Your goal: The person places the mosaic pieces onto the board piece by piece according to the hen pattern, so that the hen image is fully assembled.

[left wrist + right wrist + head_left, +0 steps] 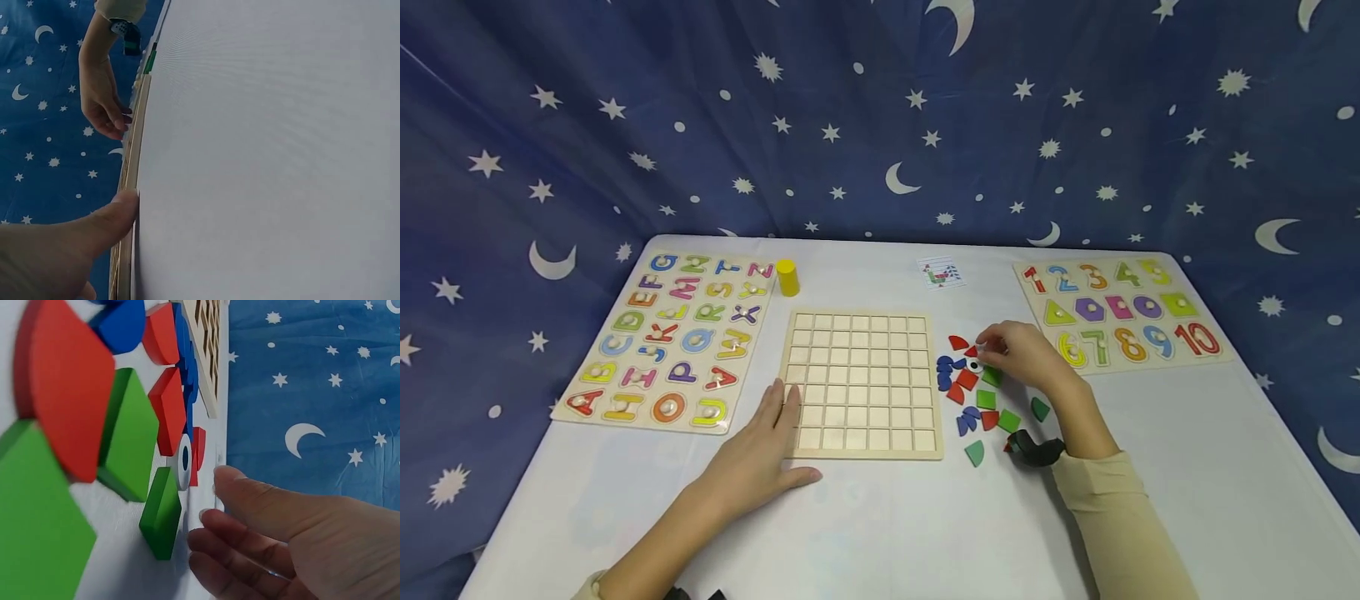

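My left hand (756,454) rests at the left edge of a wooden grid board (865,456), its fingers straight along the frame. In the left wrist view its thumb lies against the board's near edge. Over a loose group of coloured shape pieces, my right hand (1024,357) reaches in with bent, relaxed fingers. The right wrist view shows a gap between thumb and fingers with nothing held. Nearest to these fingertips are a white ring-like eye piece (183,462), a green square (161,514) and a red piece (972,351).
Blue petal pieces (943,375), red pieces and green squares (986,400) lie right of the board. A picture card (941,272) and a yellow cylinder (787,277) stand behind. An alphabet board (651,354) is at left, a number board (1120,308) at right.
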A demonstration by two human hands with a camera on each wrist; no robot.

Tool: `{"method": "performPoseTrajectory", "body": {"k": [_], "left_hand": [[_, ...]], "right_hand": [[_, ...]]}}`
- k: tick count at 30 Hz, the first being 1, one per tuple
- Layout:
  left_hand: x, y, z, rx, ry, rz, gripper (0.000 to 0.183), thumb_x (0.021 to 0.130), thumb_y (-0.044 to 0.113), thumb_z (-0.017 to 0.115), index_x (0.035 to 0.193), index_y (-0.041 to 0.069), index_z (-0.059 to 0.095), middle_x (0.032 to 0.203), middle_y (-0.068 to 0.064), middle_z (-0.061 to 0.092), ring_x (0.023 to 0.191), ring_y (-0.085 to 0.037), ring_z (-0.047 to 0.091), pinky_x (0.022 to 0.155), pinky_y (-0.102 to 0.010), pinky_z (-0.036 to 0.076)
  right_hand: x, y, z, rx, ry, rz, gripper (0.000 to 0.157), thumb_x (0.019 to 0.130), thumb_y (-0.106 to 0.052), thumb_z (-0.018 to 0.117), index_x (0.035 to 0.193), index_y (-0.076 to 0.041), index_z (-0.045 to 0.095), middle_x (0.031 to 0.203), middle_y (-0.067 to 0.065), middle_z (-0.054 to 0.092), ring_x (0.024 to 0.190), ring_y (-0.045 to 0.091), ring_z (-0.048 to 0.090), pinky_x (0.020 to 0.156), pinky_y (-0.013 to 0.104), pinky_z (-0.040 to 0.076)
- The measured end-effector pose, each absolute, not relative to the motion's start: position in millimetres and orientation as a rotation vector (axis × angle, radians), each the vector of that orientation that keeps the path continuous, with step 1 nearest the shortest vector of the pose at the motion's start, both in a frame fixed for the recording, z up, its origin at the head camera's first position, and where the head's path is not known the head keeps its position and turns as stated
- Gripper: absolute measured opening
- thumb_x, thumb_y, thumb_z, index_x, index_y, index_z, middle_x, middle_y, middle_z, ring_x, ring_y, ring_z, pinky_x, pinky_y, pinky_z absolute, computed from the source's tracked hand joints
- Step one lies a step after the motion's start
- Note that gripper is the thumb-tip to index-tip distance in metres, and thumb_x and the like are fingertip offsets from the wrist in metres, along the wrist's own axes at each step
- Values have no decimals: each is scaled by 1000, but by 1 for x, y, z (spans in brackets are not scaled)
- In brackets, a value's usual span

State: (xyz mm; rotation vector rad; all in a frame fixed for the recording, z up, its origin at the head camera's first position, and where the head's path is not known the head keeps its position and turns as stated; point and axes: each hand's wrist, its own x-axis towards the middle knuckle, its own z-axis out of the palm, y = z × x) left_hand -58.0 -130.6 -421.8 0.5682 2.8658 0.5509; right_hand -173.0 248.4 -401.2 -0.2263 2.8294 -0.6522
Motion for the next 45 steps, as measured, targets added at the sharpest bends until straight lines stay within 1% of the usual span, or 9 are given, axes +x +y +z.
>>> {"method": "performPoseTrajectory", "body": {"k": [8, 13, 17, 24, 29, 35, 39, 43, 45], "left_hand": [[-64, -129, -419, 474, 2906, 484, 110, 72, 49, 77, 145, -13, 22, 150, -33, 19, 140, -44, 22, 105, -54, 34], [-73, -120, -409, 468, 2883, 355, 111, 70, 50, 79, 139, -20, 28, 144, -37, 29, 135, -47, 32, 104, -53, 36], [-80, -115, -401, 454, 2841, 272, 111, 67, 48, 81, 137, -22, 30, 140, -40, 33, 131, -48, 37, 102, -52, 39], [-88, -122, -390, 502, 2820, 78, 111, 63, 47, 84, 139, -16, 33, 133, -31, 48, 120, -40, 53, 84, -49, 51], [-95, -128, -392, 598, 2836, 101, 115, 59, 51, 85, 140, -12, 34, 129, -26, 49, 115, -35, 50, 86, -45, 49], [-103, -133, -398, 676, 2875, 178, 123, 53, 58, 84, 142, -10, 33, 131, -24, 46, 114, -33, 47, 88, -45, 46], [-112, -139, -399, 686, 2842, 277, 121, 58, 60, 81, 145, -7, 30, 129, -20, 47, 112, -29, 47, 88, -44, 46], [-135, -149, -397, 631, 2732, 465, 107, 69, 50, 79, 149, 1, 27, 127, -15, 47, 111, -25, 46, 93, -43, 43], [-150, -152, -395, 586, 2672, 520, 101, 72, 43, 79, 150, 5, 26, 129, -13, 46, 111, -25, 45, 96, -44, 41]], "right_hand": [[-182, 242, -405, -168, 2796, -612, 28, 87, -25, 68, 110, -8, 67, 93, 8, 65, 84, 22, 55, 78, 33, 50], [-187, 240, -408, -77, 2798, -587, 29, 87, -30, 67, 105, -7, 66, 91, 10, 64, 79, 21, 55, 71, 30, 49], [-191, 238, -409, -21, 2774, -587, 30, 86, -33, 69, 100, -7, 64, 86, 9, 61, 75, 21, 53, 66, 27, 45], [-197, 238, -409, 4, 2706, -637, 32, 81, -36, 74, 95, -9, 63, 80, 6, 56, 74, 21, 51, 64, 28, 41], [-197, 242, -410, 54, 2670, -692, 32, 80, -35, 75, 93, -8, 64, 81, 6, 56, 76, 21, 52, 65, 28, 41], [-196, 247, -409, 73, 2682, -706, 26, 82, -30, 74, 95, -9, 66, 84, 8, 57, 80, 23, 51, 68, 29, 41], [-195, 247, -409, 54, 2679, -733, 25, 84, -30, 72, 99, -10, 66, 85, 7, 57, 82, 23, 51, 70, 30, 41], [-195, 246, -410, 49, 2675, -743, 26, 84, -32, 71, 100, -11, 66, 84, 7, 55, 81, 23, 50, 69, 30, 40], [-195, 246, -412, 47, 2676, -744, 28, 84, -32, 72, 100, -11, 65, 84, 7, 54, 80, 23, 50, 68, 30, 40]]}}
